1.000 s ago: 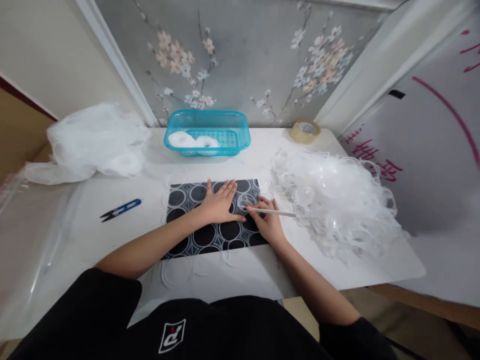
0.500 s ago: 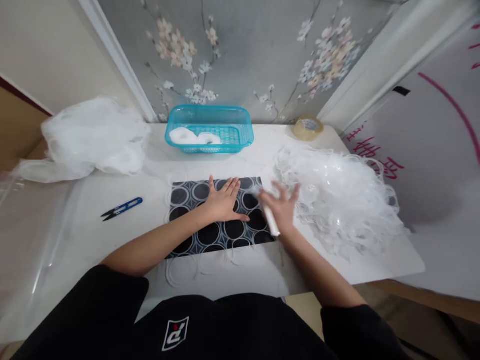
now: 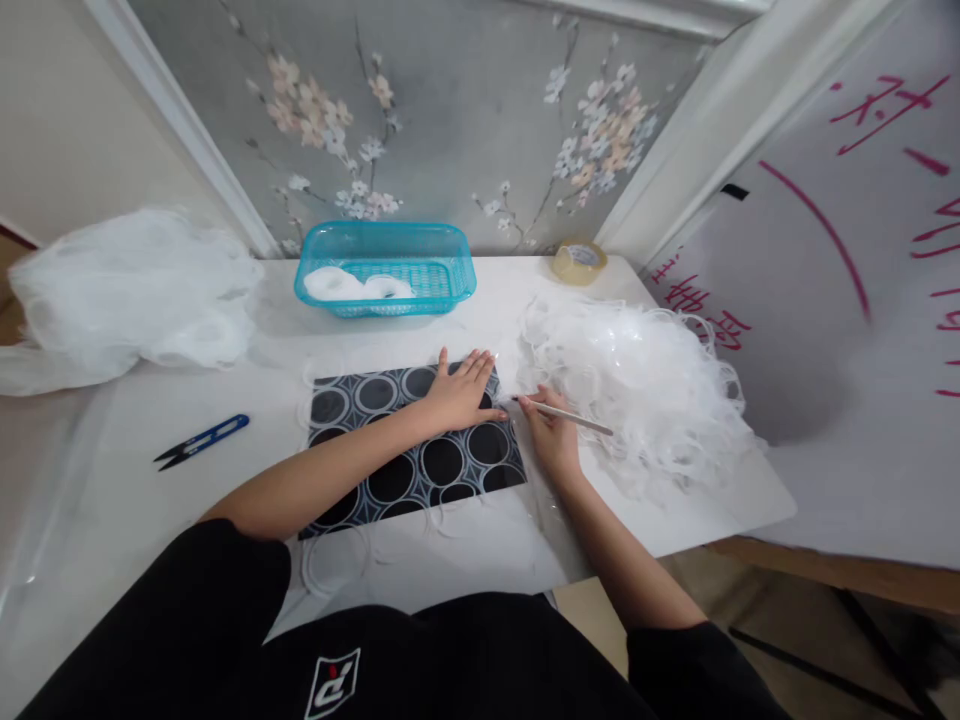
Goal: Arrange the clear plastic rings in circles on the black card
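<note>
My left hand [image 3: 459, 396] lies flat, fingers spread, on a dark sheet with a pattern of circles [image 3: 390, 477], near its upper right corner. Clear film with ring shapes seems to lie over the sheet and past its edges. Just beyond the sheet's right edge, my right hand [image 3: 553, 435] pinches a slim, pale, pen-like tool [image 3: 577, 417]. Its dark tip points left, close to my left thumb. Whether the tip touches the film I cannot tell. A heap of clear plastic ring scraps [image 3: 637, 380] sits right beside my right hand.
Blue-handled thread snips [image 3: 202, 441] lie at left. A turquoise basket [image 3: 386, 307] at the back holds white round pieces [image 3: 334, 284]. A tape roll [image 3: 579, 262] stands at the back right. Whitish film [image 3: 135, 290] is bunched at far left. A whiteboard [image 3: 817, 400] borders the right side.
The view has shifted right. My right hand has turned the pen-like tool so that it points left and now pinches it near the sheet's edge. My left hand stays flat on the sheet, slightly farther right.
</note>
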A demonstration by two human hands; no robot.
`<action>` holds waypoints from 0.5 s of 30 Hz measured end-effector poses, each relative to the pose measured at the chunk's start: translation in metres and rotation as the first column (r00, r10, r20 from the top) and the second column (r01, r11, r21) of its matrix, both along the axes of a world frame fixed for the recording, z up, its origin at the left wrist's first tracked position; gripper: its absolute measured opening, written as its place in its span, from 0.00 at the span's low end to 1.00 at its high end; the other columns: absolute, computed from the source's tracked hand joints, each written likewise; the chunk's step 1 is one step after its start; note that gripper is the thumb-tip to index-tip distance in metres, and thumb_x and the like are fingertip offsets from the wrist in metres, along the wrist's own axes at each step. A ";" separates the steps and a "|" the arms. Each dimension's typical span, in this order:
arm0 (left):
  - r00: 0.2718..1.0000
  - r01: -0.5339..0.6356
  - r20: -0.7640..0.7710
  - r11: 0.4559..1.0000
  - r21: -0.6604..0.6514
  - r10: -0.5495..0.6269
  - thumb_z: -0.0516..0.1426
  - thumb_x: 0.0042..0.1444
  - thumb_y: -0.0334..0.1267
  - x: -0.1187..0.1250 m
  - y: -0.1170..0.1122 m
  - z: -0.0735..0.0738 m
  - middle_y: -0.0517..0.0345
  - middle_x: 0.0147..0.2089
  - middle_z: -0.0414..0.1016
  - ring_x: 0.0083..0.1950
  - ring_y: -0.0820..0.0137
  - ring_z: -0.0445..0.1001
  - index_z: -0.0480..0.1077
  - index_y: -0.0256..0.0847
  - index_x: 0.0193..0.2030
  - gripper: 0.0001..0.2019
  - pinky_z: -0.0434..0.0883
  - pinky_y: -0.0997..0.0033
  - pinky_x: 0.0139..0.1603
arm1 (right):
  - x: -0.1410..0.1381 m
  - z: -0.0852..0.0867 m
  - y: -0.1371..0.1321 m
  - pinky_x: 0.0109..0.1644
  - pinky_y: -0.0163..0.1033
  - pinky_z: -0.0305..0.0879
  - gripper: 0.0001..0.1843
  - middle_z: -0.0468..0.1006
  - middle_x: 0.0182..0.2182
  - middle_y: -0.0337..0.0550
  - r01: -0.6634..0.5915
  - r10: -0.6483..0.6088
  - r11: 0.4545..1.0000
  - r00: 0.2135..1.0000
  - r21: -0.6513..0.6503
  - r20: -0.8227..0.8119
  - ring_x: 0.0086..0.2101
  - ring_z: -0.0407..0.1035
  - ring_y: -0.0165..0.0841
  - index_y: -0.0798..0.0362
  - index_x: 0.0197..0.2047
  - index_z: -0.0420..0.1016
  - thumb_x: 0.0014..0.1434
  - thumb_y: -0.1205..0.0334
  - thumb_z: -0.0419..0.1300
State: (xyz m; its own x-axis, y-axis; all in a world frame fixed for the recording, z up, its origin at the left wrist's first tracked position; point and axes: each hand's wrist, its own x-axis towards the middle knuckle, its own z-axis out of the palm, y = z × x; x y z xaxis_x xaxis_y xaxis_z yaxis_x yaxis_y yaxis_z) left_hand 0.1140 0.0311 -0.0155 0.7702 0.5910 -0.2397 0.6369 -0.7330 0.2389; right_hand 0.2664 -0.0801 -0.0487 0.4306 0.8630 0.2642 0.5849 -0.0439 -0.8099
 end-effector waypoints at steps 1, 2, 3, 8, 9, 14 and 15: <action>1.000 -0.008 -0.013 1.000 -0.020 0.008 0.42 0.55 0.69 0.002 0.002 -0.001 0.48 0.73 0.33 0.73 0.52 0.33 0.34 0.36 0.72 0.48 0.26 0.36 0.66 | 0.002 0.003 0.001 0.59 0.55 0.57 0.15 0.79 0.35 0.46 0.064 -0.063 0.997 0.998 0.038 -0.024 0.49 0.68 0.44 0.51 0.33 0.75 0.61 0.50 0.53; 1.000 -0.014 -0.024 0.999 -0.039 0.013 0.43 0.54 0.70 0.002 0.004 -0.002 0.48 0.73 0.33 0.73 0.51 0.33 0.33 0.37 0.72 0.49 0.26 0.35 0.65 | 0.003 0.006 0.002 0.57 0.54 0.59 0.16 0.79 0.36 0.48 0.142 -0.139 0.986 0.990 0.088 -0.038 0.49 0.68 0.44 0.51 0.34 0.75 0.62 0.51 0.52; 0.999 -0.016 -0.033 0.998 -0.055 0.014 0.44 0.53 0.70 0.002 0.006 -0.002 0.48 0.73 0.32 0.73 0.50 0.32 0.33 0.38 0.72 0.50 0.26 0.34 0.65 | 0.004 0.009 0.002 0.56 0.53 0.60 0.16 0.78 0.37 0.50 0.214 -0.210 0.967 0.977 0.139 -0.040 0.50 0.67 0.45 0.52 0.36 0.75 0.63 0.51 0.51; 0.998 -0.006 -0.066 0.997 -0.079 0.001 0.45 0.51 0.71 -0.001 0.010 0.000 0.49 0.73 0.29 0.73 0.48 0.30 0.31 0.38 0.72 0.52 0.25 0.31 0.63 | -0.003 0.011 0.006 0.59 0.57 0.56 0.14 0.79 0.39 0.50 0.097 -0.105 0.993 0.984 0.060 0.144 0.52 0.65 0.47 0.49 0.35 0.77 0.61 0.51 0.54; 0.997 -0.007 -0.072 0.997 -0.082 0.001 0.46 0.51 0.71 -0.001 0.010 0.001 0.49 0.73 0.29 0.73 0.47 0.30 0.31 0.39 0.72 0.52 0.25 0.31 0.63 | -0.004 0.010 0.008 0.59 0.57 0.56 0.14 0.79 0.37 0.48 0.046 -0.047 0.999 0.989 0.012 0.140 0.51 0.67 0.47 0.49 0.34 0.77 0.60 0.50 0.55; 0.993 -0.014 -0.114 0.996 -0.091 0.004 0.48 0.47 0.72 0.002 0.011 0.005 0.49 0.73 0.28 0.73 0.47 0.30 0.30 0.41 0.72 0.55 0.27 0.30 0.63 | -0.002 0.004 0.013 0.63 0.61 0.48 0.15 0.80 0.31 0.42 -0.069 0.070 0.996 0.997 -0.060 0.017 0.51 0.69 0.46 0.48 0.30 0.75 0.60 0.50 0.55; 0.992 -0.015 -0.122 0.996 -0.092 0.003 0.49 0.47 0.72 0.002 0.011 0.005 0.49 0.73 0.28 0.73 0.47 0.30 0.30 0.41 0.72 0.56 0.27 0.29 0.62 | -0.002 0.004 0.013 0.63 0.62 0.45 0.15 0.81 0.31 0.41 -0.081 0.083 0.994 0.996 -0.075 0.013 0.52 0.69 0.47 0.48 0.30 0.76 0.60 0.49 0.55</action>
State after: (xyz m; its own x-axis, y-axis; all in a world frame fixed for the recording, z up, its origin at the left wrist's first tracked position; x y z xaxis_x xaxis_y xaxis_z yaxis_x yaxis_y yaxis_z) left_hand 0.1159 0.0420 -0.0103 0.7266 0.5685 -0.3857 0.6718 -0.7054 0.2259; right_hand 0.2645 -0.0671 -0.0446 0.3538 0.9128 0.2041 0.6021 -0.0553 -0.7965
